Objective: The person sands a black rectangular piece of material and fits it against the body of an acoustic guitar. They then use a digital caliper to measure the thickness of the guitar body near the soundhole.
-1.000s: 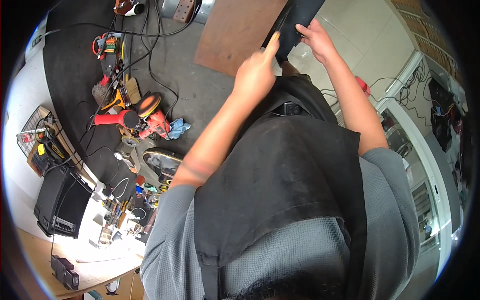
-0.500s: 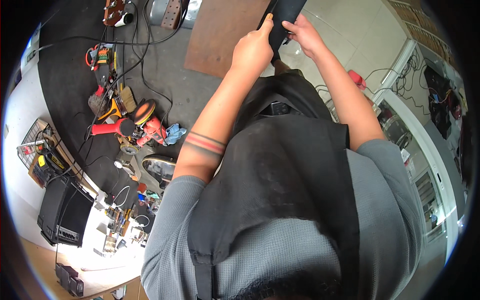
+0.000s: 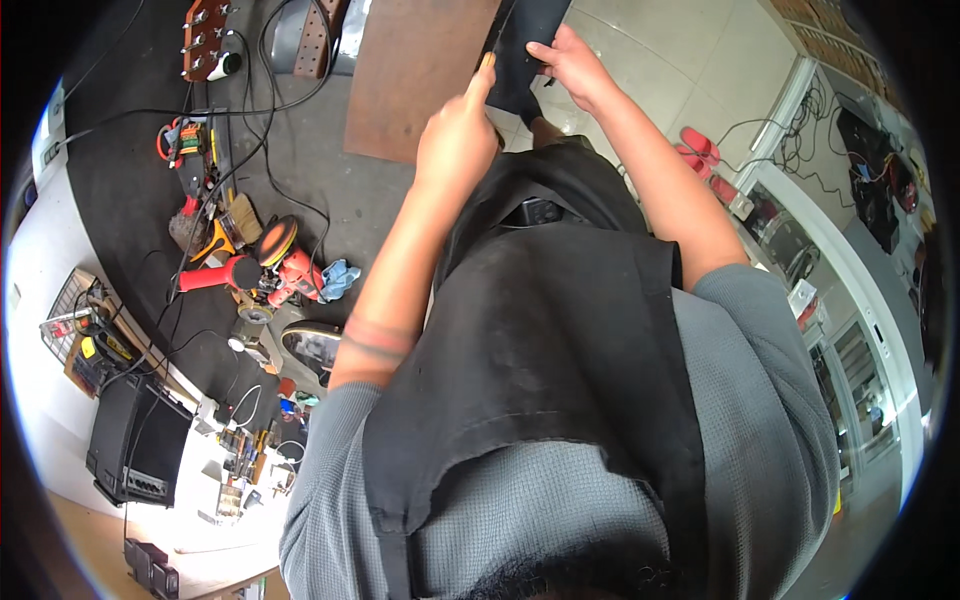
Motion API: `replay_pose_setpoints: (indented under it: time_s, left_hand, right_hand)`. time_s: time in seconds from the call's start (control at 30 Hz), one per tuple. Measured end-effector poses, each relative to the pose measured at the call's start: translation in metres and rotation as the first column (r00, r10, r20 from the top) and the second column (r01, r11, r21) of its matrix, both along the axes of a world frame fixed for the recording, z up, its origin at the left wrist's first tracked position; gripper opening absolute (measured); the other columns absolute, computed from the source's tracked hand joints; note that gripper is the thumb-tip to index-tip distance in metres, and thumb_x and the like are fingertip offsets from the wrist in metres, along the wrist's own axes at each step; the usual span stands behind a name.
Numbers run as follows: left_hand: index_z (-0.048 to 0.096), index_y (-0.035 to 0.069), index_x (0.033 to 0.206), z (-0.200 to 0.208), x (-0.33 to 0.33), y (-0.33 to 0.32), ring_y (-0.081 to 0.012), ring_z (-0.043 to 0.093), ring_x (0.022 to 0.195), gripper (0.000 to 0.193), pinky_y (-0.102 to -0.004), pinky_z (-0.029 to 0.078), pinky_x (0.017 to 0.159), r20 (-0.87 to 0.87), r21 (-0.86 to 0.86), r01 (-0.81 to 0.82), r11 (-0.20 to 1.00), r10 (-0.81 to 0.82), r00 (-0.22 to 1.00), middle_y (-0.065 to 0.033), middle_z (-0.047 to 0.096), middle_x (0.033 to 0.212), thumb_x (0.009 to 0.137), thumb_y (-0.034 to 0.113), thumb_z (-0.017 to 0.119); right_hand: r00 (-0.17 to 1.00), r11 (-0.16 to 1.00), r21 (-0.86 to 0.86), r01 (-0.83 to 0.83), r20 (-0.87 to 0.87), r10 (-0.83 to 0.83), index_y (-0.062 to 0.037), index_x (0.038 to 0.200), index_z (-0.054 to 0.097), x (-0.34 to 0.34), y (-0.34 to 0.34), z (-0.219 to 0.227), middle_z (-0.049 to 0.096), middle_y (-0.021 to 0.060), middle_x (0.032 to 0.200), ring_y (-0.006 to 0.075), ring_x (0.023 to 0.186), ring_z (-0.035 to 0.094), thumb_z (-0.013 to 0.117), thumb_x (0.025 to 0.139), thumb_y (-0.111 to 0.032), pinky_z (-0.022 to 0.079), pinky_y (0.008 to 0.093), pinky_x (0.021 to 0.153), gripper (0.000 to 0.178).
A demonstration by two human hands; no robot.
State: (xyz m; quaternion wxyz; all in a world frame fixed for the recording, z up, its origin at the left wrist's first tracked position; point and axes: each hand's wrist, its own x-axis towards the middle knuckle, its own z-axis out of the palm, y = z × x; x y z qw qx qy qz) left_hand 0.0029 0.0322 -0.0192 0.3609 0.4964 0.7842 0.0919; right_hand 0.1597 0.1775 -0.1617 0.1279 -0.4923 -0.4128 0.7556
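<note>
Dark workbench (image 3: 345,195), tool-cluttered | pale tiled floor (image 3: 670,65) | right hand (image 3: 577,72) pinching black sheet (image 3: 516,68) | left hand (image 3: 457,142) curled, contents unclear

Worktop (image 3: 350,205): guitar headstock (image 3: 207,40) upper left, bristle brush (image 3: 243,216), red polisher (image 3: 299,277) with orange pad (image 3: 275,241), blue cloth (image 3: 341,279) beside it. Black amplifier (image 3: 138,440) lower left. Red slippers (image 3: 700,146) on floor (image 3: 640,65).

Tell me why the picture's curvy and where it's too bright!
Head view: fisheye distortion bends the white door frame and leaves dark corners; head view, lower left: glare whitens the desk; head view, top: the brown sheet shows no strong glare.
</note>
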Motion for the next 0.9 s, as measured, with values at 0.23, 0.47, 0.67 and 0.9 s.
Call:
replay_pose_setpoints:
  time_s: [0.23, 0.47, 0.67, 0.9]
  left_hand:
    - [0.054, 0.012, 0.143, -0.017, 0.001, 0.004, -0.0532, 0.07, 0.096, 0.04, -0.0634, 0.053, 0.082, 0.006, 0.058, -0.018, 0.998, 0.018, 1.0, -0.0303, 0.073, 0.101, 0.104, 0.007, 0.052]
    - [0.053, 0.011, 0.144, 0.027, -0.003, -0.029, -0.0536, 0.071, 0.099, 0.04, -0.0648, 0.053, 0.083, 0.018, -0.018, 0.007, 1.0, -0.007, 1.0, -0.0308, 0.074, 0.102, 0.104, 0.007, 0.052]
    - [0.053, 0.011, 0.143, -0.025, 0.0, 0.016, -0.054, 0.07, 0.099, 0.038, -0.065, 0.053, 0.084, 0.026, 0.082, -0.022, 0.996, 0.019, 0.999, -0.0311, 0.074, 0.104, 0.105, 0.008, 0.05]
    - [0.052, 0.015, 0.148, 0.033, -0.004, -0.042, -0.0526, 0.07, 0.102, 0.046, -0.0633, 0.053, 0.085, 0.048, -0.069, -0.025, 0.997, 0.028, 0.998, -0.0298, 0.074, 0.107, 0.103, 0.006, 0.052]
  right_hand:
    - [0.999, 1.0, -0.016, -0.017, -0.047, 0.017, -0.0112, 0.138, 0.061, 0.004, 0.002, -0.012, 0.073, 0.0016, 0.129, 0.0151, 0.117, 0.067, 0.067, 0.109, -0.016, 0.055, 0.0382, 0.098, 0.03]
    - [1.0, 1.0, -0.021, 0.01, 0.004, -0.01, -0.0111, 0.141, 0.058, 0.007, 0.001, -0.017, 0.073, 0.0019, 0.129, 0.0156, 0.117, 0.068, 0.066, 0.11, -0.016, 0.055, 0.0382, 0.098, 0.033]
    - [1.0, 0.999, -0.037, 0.006, -0.029, -0.007, -0.0094, 0.14, 0.057, -0.001, 0.0, 0.003, 0.072, 0.0041, 0.13, 0.0169, 0.118, 0.068, 0.064, 0.11, -0.014, 0.056, 0.0402, 0.099, 0.031]
    - [0.999, 0.999, -0.028, 0.03, -0.018, -0.031, -0.0082, 0.14, 0.057, 0.005, -0.001, -0.012, 0.072, 0.0051, 0.131, 0.0183, 0.119, 0.068, 0.064, 0.11, -0.015, 0.056, 0.0408, 0.1, 0.031]
